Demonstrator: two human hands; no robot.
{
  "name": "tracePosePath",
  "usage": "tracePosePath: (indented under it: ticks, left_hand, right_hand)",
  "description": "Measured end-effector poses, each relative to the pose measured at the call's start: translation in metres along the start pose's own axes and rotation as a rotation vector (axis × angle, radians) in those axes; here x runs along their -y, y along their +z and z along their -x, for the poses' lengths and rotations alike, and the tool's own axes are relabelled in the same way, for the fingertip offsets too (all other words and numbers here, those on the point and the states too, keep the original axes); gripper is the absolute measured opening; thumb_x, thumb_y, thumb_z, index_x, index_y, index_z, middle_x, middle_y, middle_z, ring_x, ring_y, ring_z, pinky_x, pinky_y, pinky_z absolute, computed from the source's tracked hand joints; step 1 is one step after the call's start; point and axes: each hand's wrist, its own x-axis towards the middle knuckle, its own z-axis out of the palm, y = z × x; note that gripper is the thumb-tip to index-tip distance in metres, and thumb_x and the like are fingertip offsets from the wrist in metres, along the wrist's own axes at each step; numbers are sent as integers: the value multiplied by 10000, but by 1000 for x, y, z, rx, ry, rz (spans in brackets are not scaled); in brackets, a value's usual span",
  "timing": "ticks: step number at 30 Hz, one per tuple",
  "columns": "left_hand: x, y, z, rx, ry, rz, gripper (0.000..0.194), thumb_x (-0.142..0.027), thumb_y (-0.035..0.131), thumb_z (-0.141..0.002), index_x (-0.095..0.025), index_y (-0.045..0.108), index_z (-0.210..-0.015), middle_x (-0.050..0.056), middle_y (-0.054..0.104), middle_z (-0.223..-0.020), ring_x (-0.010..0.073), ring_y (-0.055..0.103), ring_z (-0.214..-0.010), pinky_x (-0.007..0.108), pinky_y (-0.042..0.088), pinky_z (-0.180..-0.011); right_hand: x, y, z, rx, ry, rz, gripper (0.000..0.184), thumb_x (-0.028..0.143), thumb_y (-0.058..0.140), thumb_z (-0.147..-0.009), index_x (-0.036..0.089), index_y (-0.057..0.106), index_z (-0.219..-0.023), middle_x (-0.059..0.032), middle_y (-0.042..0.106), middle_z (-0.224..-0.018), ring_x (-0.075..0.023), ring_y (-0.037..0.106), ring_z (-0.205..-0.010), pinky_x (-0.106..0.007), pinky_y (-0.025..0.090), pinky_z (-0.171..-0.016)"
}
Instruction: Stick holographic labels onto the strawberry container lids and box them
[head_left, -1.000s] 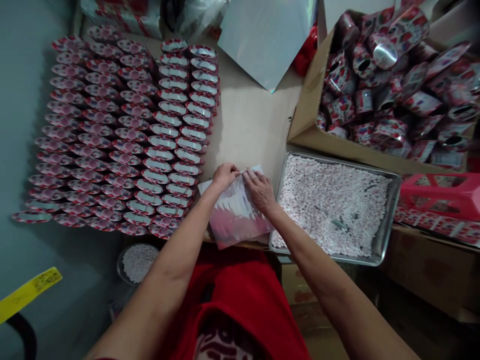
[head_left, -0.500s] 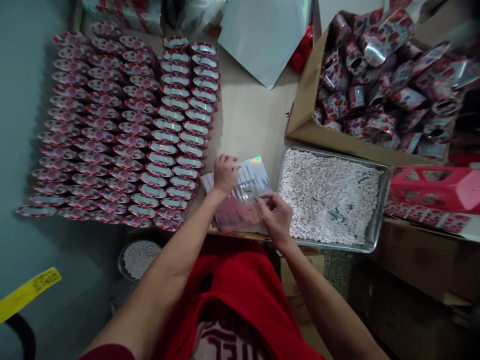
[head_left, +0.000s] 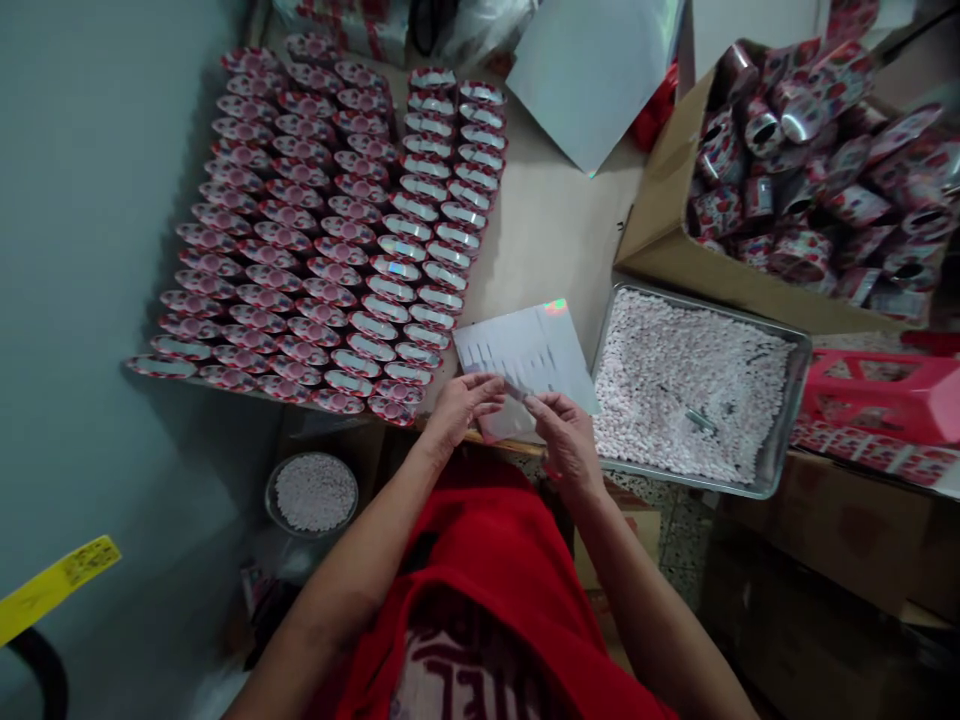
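A thin shiny strip (head_left: 516, 387) spans the gap between my two hands, over a silvery sheet marked with rows of short dark lines (head_left: 540, 345). My right hand (head_left: 568, 440) pinches the strip's right end between thumb and forefinger. At its left end are the fingertips of my left hand (head_left: 461, 410), closed on it while the other fingers stretch out. The sheet lies flat at the table's front edge, and its lower part reflects red. To the right, a metal tray (head_left: 806, 365) holds many small white pieces and a small metallic cylinder (head_left: 701, 420).
Rows of red printed tins (head_left: 322, 250) cover the table's left side. An open cardboard box (head_left: 660, 225) of loose tins stands at back right, near a large silvery sheet (head_left: 592, 80). A pink plastic stool (head_left: 885, 395) is far right; a bowl (head_left: 313, 535) of white pieces sits lower left.
My left hand has come off the sheet and drawn back toward me, its fingertips now at the strip. My right hand has lifted the strip off the sheet. The view has shifted left.
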Motion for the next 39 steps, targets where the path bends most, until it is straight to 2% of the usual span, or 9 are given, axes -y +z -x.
tracePosePath:
  ticks: [5, 9, 11, 13, 16, 18, 22, 30, 39]
  left_hand:
    - [1, -31, 27, -93, 39, -67, 468, -504, 946, -616, -148, 741, -839, 50, 743, -781, 150, 690, -692, 285, 574, -710]
    - [1, -72, 61, -301, 163, -216, 319, -474, 845, -740, -185, 752, -838, 23, 729, -764, 158, 658, -668, 275, 538, -646]
    - [-2, -96, 74, -412, 260, -392, 246, -449, 777, -810, -206, 761, -846, 16, 730, -770, 170, 655, -688, 279, 520, -665]
    - [-7, -118, 80, -521, 392, -628, 194, -408, 733, -862, -217, 756, -840, 27, 732, -817, 190, 666, -767, 301, 521, -759]
    - [-18, -143, 76, -656, 572, -981, 153, -353, 707, -905, -219, 751, -846, 71, 703, -970, 230, 655, -945, 351, 501, -920]
    - [-24, -153, 68, -705, 604, -1171, 144, -353, 705, -919, -229, 760, -872, 96, 676, -1050, 265, 627, -1036, 389, 480, -973]
    - [-28, -163, 55, -728, 590, -1342, 164, -386, 696, -937, -241, 768, -911, 110, 660, -1103, 294, 591, -1084, 421, 451, -996]
    - [-30, -170, 45, -663, 610, -1349, 145, -368, 692, -945, -243, 756, -912, 107, 651, -1102, 290, 576, -1129, 420, 442, -1026]
    - [-32, -170, 46, -642, 566, -1354, 147, -379, 693, -940, -255, 766, -907, 106, 649, -1095, 300, 565, -1139, 435, 438, -998]
  right_hand:
    - [-22, 25, 15, -61, 36, 44, 403, 527, 908, -627, 194, 719, -752, 61, 520, -546, -77, 316, -447, -253, 240, -435]
    - [-60, 64, 27, -137, 34, 71, 407, 550, 883, -637, 176, 761, -742, 28, 600, -573, -105, 421, -461, -261, 323, -440]
    - [-81, 89, 31, -134, 35, 67, 420, 568, 858, -663, 170, 777, -772, 1, 667, -644, -128, 487, -491, -271, 373, -459]
    - [-99, 114, 30, -122, 25, 91, 436, 585, 820, -703, 166, 787, -817, -23, 718, -725, -147, 526, -511, -285, 410, -475]
    - [-115, 144, 19, -132, -84, 183, 420, 571, 762, -753, 160, 791, -834, -45, 747, -773, -182, 606, -612, -307, 489, -582]
    - [-121, 156, 9, -145, -162, 233, 397, 548, 739, -768, 158, 790, -827, -50, 753, -772, -198, 645, -704, -316, 519, -693]
    - [-127, 166, -6, -163, -200, 281, 394, 543, 717, -778, 159, 786, -830, -47, 759, -776, -197, 652, -731, -320, 514, -760]
    - [-130, 170, -11, -173, -185, 297, 399, 555, 720, -756, 166, 779, -817, -41, 742, -735, -190, 632, -677, -289, 490, -656]
    - [-130, 173, -13, -217, -154, 371, 378, 550, 720, -751, 180, 778, -803, -35, 747, -733, -190, 620, -661, -298, 472, -678]
